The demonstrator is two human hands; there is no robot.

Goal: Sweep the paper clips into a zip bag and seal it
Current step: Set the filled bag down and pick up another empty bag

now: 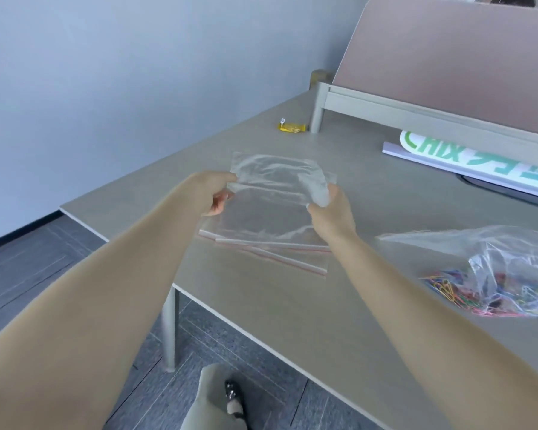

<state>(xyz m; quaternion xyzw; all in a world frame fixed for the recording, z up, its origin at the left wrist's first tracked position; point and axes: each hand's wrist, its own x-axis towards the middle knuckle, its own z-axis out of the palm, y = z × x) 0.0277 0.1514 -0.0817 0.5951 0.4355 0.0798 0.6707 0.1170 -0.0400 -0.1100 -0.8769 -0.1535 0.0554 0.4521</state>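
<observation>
A clear zip bag is held up over the grey table, its far end raised. My left hand pinches its left edge and my right hand grips its right edge. Beneath it lie more clear zip bags with red-lined closures, flat on the table. At the right, a heap of colourful paper clips lies on the table, partly covered by a crumpled clear plastic bag.
A white board with green lettering lies under the desk divider at the back right. A small yellow object sits near the divider's post. The table's left edge drops to a dark floor; my foot is below.
</observation>
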